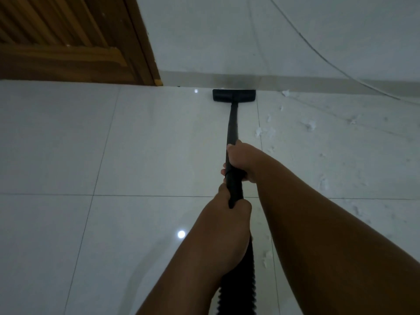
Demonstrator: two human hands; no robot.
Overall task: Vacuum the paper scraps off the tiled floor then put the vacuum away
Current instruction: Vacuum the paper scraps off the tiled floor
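1. i am watching the right hand [241, 162] wrapping the black vacuum wand [232, 123] partway up, fingers curled fully round it.
2. the left hand [229, 212] is gripping the same wand just below the right. the two hands are sitting close together, near where the ribbed hose [241, 289] is joining.
3. the wand is running straight ahead to the floor head [234, 95], which is sitting flat on the tiled floor [113, 144], its far edge against the skirting [306, 84] at the foot of the wall [216, 30].
4. paper scraps [264, 132] are lying scattered on the tiles right of the wand, apart from the head. a few more are showing beside the hose lower down.
5. a wooden door [68, 37] is standing at upper left. a thin cable [319, 54] is trailing down the wall to the floor at right.
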